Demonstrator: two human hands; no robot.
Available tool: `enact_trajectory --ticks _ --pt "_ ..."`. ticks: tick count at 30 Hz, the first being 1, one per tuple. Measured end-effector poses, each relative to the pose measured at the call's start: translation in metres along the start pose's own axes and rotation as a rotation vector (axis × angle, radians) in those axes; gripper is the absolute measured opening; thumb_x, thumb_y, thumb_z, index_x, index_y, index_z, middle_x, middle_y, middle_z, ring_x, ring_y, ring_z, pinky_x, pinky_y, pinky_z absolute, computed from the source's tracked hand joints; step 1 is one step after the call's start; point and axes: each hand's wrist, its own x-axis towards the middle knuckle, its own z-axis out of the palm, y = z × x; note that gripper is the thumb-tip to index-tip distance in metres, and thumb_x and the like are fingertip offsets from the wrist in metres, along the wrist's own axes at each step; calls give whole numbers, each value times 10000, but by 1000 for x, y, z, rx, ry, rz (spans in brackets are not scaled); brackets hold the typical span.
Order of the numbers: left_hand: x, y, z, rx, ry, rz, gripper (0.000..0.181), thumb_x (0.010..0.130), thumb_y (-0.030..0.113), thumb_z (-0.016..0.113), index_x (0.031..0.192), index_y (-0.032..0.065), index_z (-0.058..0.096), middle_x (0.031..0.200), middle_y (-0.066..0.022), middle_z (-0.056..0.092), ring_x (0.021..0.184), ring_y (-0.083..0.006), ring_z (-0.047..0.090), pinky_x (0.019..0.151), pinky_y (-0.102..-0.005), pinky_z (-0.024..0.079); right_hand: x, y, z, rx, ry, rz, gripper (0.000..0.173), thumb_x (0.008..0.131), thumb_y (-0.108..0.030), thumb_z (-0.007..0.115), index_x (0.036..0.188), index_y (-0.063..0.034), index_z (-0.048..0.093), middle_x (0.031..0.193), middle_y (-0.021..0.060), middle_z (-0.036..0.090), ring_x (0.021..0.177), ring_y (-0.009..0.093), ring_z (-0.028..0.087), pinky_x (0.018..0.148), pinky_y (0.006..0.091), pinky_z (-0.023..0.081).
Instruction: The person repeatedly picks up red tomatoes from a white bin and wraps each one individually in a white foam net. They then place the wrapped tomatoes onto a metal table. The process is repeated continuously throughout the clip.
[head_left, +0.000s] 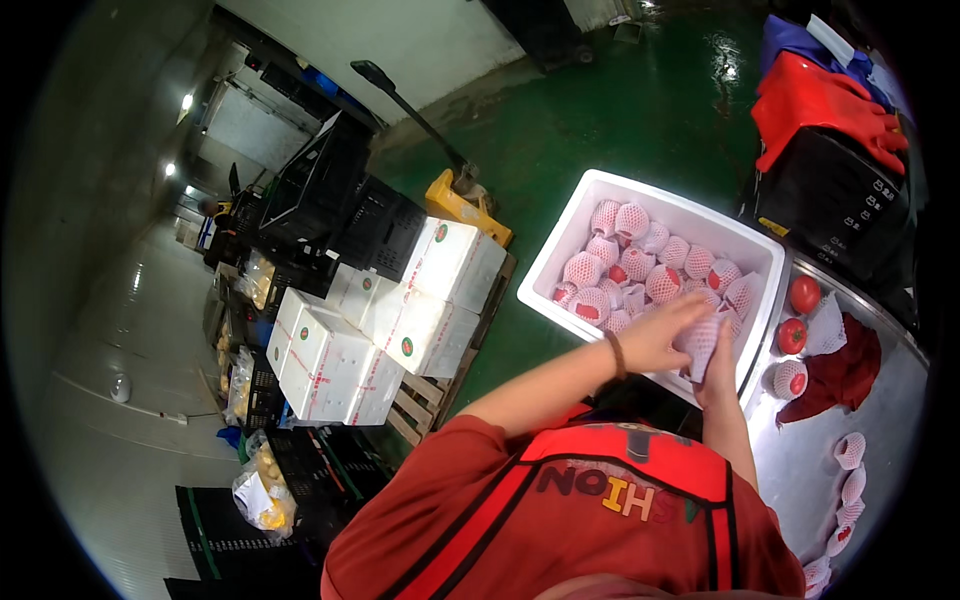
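Note:
Both my hands are around a foam fruit net (699, 346) over the near right side of a white foam box (553, 301). My left hand (666, 334), with a brown band at the wrist, grips the net from the left. From the right, my right hand (718, 367) holds it. What is inside the net is mostly hidden by my fingers. Inside the box lie several netted tomatoes (664, 283), their red skin showing through the mesh. Right of the box, two bare tomatoes (805, 294) and a netted tomato (790, 379) rest on a metal table (787, 480).
A dark red cloth (844, 371) and a row of foam nets (853, 486) lie on the table. Red rubber gloves (825, 105) drape over a black crate (825, 199). Leftward, closed white boxes (426, 330) sit on a wooden pallet (417, 401) beside a yellow pallet jack (466, 204).

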Motion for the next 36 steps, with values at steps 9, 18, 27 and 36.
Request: enact_trajectory --ticks 9,18,27,36 --pt "-19 -14 16 -956 258 -374 557 800 -7 542 1326 76 378 1159 -85 514 1042 -171 531 861 -285 467 -32 -5 41 -996 -83 -702 735 853 -333 619 1425 -24 275 1311 183 466 1155 257 509 992 360 383" --pt "-43 -31 31 -533 290 -266 769 778 136 716 1390 76 253 1195 -112 495 1048 -197 542 871 -307 475 -24 13 43 -843 33 -690 384 919 -200 515 1228 27 534 1211 168 553 1137 269 523 974 350 384" --pt "-62 -35 -25 -1557 318 -240 531 843 93 555 1338 23 376 1242 -101 539 1137 -205 546 947 -354 465 -2 -7 104 -974 111 -675 175 881 -130 566 924 27 629 772 95 604 688 138 539 630 285 431" --pt "-86 -26 -50 -1605 444 -338 479 886 193 483 1316 5 385 1273 -113 513 1159 -227 522 997 -389 425 14 19 132 -787 68 -671 158 856 -135 586 832 18 616 608 86 543 557 110 492 529 281 407"
